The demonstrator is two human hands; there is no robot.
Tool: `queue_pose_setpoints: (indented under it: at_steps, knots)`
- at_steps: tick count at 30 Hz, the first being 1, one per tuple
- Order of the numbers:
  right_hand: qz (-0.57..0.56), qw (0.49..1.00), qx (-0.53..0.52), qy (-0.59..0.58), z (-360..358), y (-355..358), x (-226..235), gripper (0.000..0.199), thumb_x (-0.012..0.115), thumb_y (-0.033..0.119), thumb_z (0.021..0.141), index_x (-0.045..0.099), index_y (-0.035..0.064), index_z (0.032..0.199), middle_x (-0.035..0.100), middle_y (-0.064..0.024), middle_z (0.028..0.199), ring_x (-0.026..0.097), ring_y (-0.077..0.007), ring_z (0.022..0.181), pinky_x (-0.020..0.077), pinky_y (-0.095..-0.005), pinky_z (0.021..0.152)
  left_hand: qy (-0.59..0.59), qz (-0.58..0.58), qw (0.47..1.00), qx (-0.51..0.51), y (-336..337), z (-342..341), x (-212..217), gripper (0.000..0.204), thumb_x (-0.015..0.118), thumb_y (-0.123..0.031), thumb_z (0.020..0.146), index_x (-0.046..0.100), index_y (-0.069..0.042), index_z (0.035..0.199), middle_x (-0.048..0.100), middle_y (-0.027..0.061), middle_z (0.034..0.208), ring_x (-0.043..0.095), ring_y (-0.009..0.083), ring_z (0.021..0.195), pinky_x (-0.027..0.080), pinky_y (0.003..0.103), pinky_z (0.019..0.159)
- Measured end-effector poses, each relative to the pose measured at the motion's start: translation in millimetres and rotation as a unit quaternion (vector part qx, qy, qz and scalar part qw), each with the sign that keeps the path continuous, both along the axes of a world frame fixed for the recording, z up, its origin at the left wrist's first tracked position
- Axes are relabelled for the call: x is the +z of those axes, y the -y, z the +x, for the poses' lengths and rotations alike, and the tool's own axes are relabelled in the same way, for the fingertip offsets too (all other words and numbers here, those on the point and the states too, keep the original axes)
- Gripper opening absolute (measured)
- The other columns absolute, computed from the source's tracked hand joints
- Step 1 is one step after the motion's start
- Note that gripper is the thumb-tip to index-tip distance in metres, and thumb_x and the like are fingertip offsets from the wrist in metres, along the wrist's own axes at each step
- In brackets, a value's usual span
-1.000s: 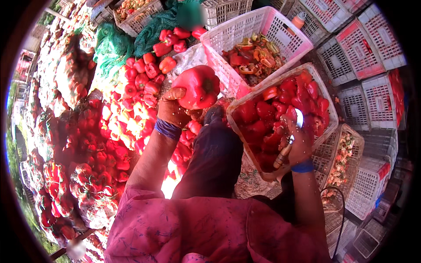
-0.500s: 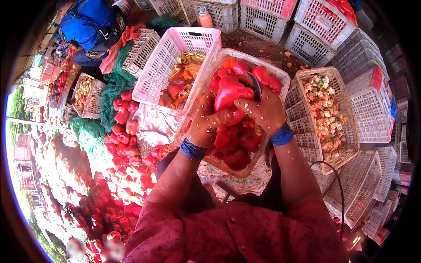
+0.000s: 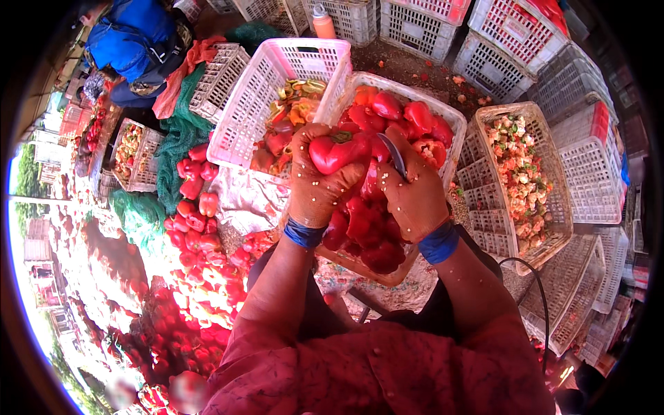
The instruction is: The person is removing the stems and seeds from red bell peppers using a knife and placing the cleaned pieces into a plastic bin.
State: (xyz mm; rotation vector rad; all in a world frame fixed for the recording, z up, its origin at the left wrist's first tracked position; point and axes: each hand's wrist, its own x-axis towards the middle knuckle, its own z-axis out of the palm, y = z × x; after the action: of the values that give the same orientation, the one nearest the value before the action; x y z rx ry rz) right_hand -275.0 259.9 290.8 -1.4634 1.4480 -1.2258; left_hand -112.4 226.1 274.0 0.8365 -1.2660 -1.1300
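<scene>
My left hand [image 3: 311, 190] is wrapped round a red bell pepper [image 3: 335, 153], its green stem end uppermost. Close beside it, my right hand [image 3: 419, 197] is closed on a small curved knife [image 3: 393, 155]; the dark blade sticks up past the fingers, apart from the pepper. Both hands are over a pale plastic crate [image 3: 458, 131] holding red peppers, some of them cut open [image 3: 430, 152]. Pale seeds cling to both hands. The knife's handle is hidden in my right palm.
At the left stands a pinkish-white crate [image 3: 229, 131] with pepper scraps. A crate [image 3: 559, 166] of cut-out pepper cores is at the right. Whole peppers [image 3: 196, 228] lie heaped on the ground at left. Stacked crates [image 3: 415, 34] line the back; a person in blue [image 3: 131, 41] bends at far left.
Both hands were together on a red pepper. Now my left hand holds a pepper further left, stem end showing, and my right hand has come away with the knife.
</scene>
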Motion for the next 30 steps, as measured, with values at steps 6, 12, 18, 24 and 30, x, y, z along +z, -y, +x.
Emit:
queue_pose_setpoints:
  at_steps: [6, 12, 18, 24, 30]
  knots:
    - [0.046, 0.998, 0.003, -0.050, 14, 3, -15, 0.052, 0.056, 0.012, 0.089, 0.047, 0.0042, 0.140, 0.065, -0.0269, 0.105, 0.066, -0.0405, 0.097, 0.0534, -0.0424, 0.079, 0.151, -0.145, 0.974, 0.084, 2, -8, -6, 0.068, 0.092, -0.019, 0.066, 0.048, -0.007, 0.116, 0.059, 0.0093, 0.114, 0.059, 0.0197, 0.102, 0.050, 0.032, 0.088]
    - [0.267, 0.957, 0.102, 0.050, 4, 12, -3, 0.052, 0.055, 0.012, 0.088, 0.049, 0.0108, 0.140, 0.066, -0.0262, 0.097, 0.066, -0.0416, 0.091, 0.0531, -0.0442, 0.073, 0.112, -0.095, 0.987, 0.071, 4, -9, -21, 0.064, 0.092, -0.016, 0.066, 0.050, -0.006, 0.114, 0.059, 0.0100, 0.113, 0.061, 0.0210, 0.100, 0.050, 0.032, 0.087]
    - [0.083, 0.993, 0.071, -0.049, 11, 5, -44, 0.048, 0.054, 0.013, 0.089, 0.052, 0.0129, 0.137, 0.067, -0.0195, 0.080, 0.066, -0.0294, 0.069, 0.0528, -0.0392, 0.064, 0.119, -0.105, 0.987, 0.033, 6, -7, -19, 0.059, 0.087, -0.012, 0.073, 0.050, -0.007, 0.118, 0.060, 0.0067, 0.110, 0.058, 0.0176, 0.102, 0.050, 0.031, 0.088]
    - [0.332, 0.932, 0.123, 0.077, 14, -9, -39, 0.044, 0.061, 0.023, 0.091, 0.058, 0.0106, 0.133, 0.068, -0.0105, 0.079, 0.063, -0.0176, 0.064, 0.0532, -0.0344, 0.064, -0.117, 0.048, 0.988, 0.093, 22, 12, -15, 0.054, 0.082, -0.023, 0.082, 0.049, -0.009, 0.123, 0.059, 0.0057, 0.117, 0.057, 0.0167, 0.105, 0.048, 0.031, 0.094]
    - [0.057, 0.981, 0.076, 0.168, -13, 23, -21, 0.060, 0.077, 0.025, 0.083, 0.055, 0.0024, 0.133, 0.067, -0.0088, 0.114, 0.064, -0.0184, 0.100, 0.0512, -0.0314, 0.091, -0.048, 0.032, 0.995, -0.082, 13, -4, -17, 0.075, 0.075, -0.045, 0.084, 0.044, -0.005, 0.139, 0.058, 0.0085, 0.123, 0.056, 0.0186, 0.113, 0.047, 0.032, 0.097]
